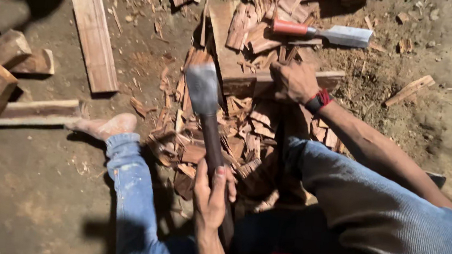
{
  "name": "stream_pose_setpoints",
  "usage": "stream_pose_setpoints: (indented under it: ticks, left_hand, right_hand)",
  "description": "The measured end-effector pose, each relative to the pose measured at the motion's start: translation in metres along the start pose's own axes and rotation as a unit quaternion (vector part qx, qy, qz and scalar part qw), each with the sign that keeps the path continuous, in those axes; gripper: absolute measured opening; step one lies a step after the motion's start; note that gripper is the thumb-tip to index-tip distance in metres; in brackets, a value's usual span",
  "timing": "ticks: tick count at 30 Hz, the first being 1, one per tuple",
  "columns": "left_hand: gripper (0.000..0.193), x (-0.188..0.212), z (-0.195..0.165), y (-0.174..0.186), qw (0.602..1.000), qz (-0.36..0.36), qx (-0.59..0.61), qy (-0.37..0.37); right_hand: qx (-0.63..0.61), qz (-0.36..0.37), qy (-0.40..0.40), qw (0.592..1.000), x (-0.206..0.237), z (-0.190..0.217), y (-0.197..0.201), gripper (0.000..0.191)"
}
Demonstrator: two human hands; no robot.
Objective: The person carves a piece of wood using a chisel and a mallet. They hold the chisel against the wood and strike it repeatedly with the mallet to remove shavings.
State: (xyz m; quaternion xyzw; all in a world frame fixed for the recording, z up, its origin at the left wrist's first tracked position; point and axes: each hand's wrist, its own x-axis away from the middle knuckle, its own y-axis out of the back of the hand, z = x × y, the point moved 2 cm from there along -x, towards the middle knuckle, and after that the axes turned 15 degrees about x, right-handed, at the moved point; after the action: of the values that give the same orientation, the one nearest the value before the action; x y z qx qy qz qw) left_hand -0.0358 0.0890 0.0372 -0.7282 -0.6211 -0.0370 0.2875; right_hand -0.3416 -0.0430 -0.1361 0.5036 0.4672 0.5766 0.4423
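Two hands are at work over a heap of wood chips (247, 129). Fingers of the left hand (212, 194) are wrapped tight around the dark wooden handle of a hatchet (205, 114); out past those fingers the handle runs up to a broad, dull grey steel head, raised above the chips. Fingers of the right hand (294, 81) are closed over a pale wooden stick (273, 81), pressing it down on a flat board. Beyond the right fingers lies a wide chisel (327, 33) with a reddish handle. Well off to the left of both hands, a plank (94, 39) rests on the dirt floor.
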Motion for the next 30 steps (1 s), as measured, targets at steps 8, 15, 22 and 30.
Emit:
stream_pose_setpoints:
  ticks: [8, 15, 22, 30]
  left_hand:
    - [0.021, -0.047, 0.012, -0.038, 0.986, -0.087, -0.052, 0.134]
    - [0.024, -0.050, -0.008, -0.035, 0.996, -0.036, -0.048, 0.063]
    - [0.028, -0.073, 0.029, -0.054, 0.989, -0.038, 0.012, 0.139]
    - [0.024, -0.056, -0.015, -0.045, 0.999, -0.025, 0.013, 0.045]
  right_hand:
    - [0.000, -0.037, 0.008, 0.999, -0.002, -0.004, -0.003, 0.069]
    - [0.014, -0.014, 0.000, 1.000, -0.007, -0.005, 0.006, 0.097]
    - [0.050, -0.065, -0.008, 0.997, 0.001, -0.001, 0.012, 0.096]
    - [0.038, 0.095, -0.027, 0.994, -0.006, -0.005, 0.007, 0.099]
